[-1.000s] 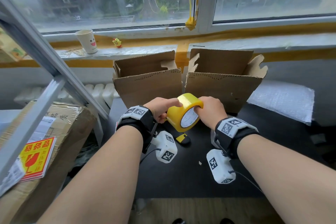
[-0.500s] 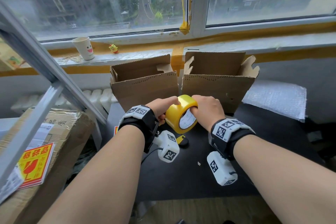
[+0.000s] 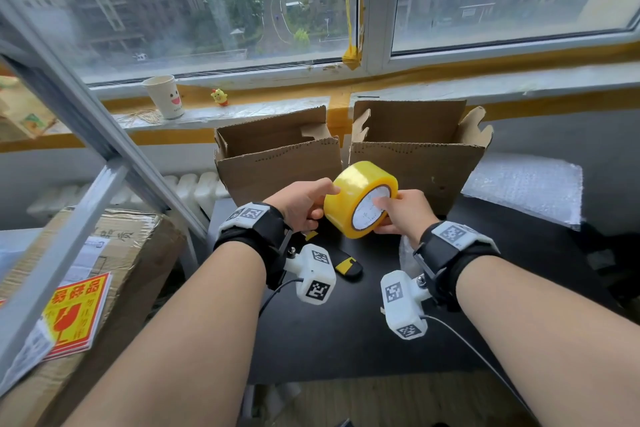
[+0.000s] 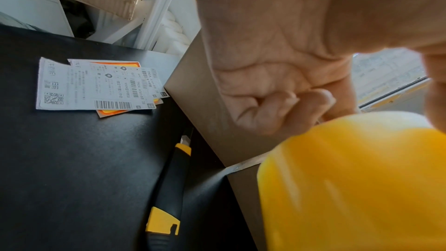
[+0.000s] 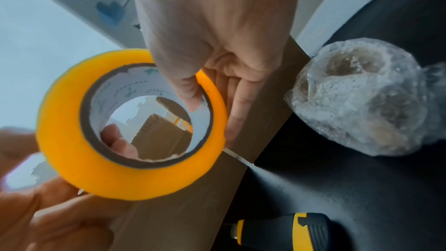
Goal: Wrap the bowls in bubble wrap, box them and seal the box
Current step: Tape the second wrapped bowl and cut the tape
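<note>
Two open cardboard boxes stand side by side at the back of the black counter, the left box and the right box, with one flat sheet of bubble wrap lying to the right of them. Two hands hold one roll of yellow tape in the air in front of the boxes: the left hand grips its outer band with curled fingers, and the right hand grasps the other side with its thumb hooked inside the core. One yellow and black knife lies on the counter below the tape. One paper cup and one small yellow toy stand on the window sill. The right wrist view alone shows one bowl wrapped in bubble wrap resting on the counter just beside the right box, mostly hidden behind the right wrist in the head view. The left wrist view alone shows a few overlapping shipping labels on the counter, left of the left box. Against the frame half a second ago, the tape sits higher before the boxes and its open core is turned more toward the person.
</note>
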Demonstrator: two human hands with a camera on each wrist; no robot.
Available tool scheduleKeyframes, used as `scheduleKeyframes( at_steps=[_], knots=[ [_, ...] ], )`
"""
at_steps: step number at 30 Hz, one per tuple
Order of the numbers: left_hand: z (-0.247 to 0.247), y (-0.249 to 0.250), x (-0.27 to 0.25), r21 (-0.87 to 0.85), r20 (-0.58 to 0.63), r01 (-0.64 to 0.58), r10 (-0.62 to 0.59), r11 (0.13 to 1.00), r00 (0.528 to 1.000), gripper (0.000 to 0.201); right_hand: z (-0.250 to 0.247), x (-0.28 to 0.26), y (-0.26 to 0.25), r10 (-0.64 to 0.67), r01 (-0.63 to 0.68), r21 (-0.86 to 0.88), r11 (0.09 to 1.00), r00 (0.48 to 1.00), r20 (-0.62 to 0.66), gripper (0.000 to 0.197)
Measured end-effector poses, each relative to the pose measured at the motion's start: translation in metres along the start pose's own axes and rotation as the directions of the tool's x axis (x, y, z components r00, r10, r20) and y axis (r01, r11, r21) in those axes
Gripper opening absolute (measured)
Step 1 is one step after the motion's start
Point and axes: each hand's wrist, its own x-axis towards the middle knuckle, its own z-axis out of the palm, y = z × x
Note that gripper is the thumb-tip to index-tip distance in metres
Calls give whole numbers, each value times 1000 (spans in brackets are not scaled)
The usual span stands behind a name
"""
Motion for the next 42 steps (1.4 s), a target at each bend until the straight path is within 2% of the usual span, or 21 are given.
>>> scheduleKeyframes(
  at_steps=[2,4,8,15,22,24,28,31,35,37,38,40,42],
  knots=[
    [0,0,-2,-21,0,-14,14,1000,1000,18,-1,-5,-1,58,-63,112,992,997,43,13],
    [2,2,-4,-33,2,-23,24,999,1000,16,-2,-8,0,78,-91,145,985,993,89,18],
    [4,8,-5,-26,3,-12,12,1000,1000,13,0,-8,-3,66,-76,109,991,994,85,20],
    [1,13,1,4,-54,32,-32,999,998,31,5,-6,-9,-18,16,37,999,999,39,12],
    [5,12,4,-1,-106,41,-41,999,994,43,4,-2,-2,-32,32,-23,999,999,8,4],
    [6,12,5,-18,-101,28,-30,999,994,39,3,-2,-1,-19,19,-14,1000,1000,7,7],
    [11,10,4,-25,-64,-27,25,999,998,14,0,-3,2,18,-18,36,999,1000,6,16],
    [13,8,2,-31,-44,-52,51,998,998,5,-2,-3,3,32,-33,48,998,999,11,28],
    [13,6,1,-52,-17,-71,70,996,997,14,-5,-5,3,49,-51,73,996,998,25,33],
    [14,7,1,-54,-36,-64,63,996,997,11,-5,-7,4,42,-43,64,997,999,26,32],
    [15,8,1,-47,-58,-52,49,998,997,14,-5,-7,4,30,-31,44,999,999,23,29],
    [16,7,4,-38,-111,-14,9,999,994,39,-5,-8,4,5,-5,0,1000,1000,15,18],
    [16,6,6,-54,-112,3,-9,999,994,46,-6,-8,3,0,0,-9,1000,1000,12,11]
  ],
)
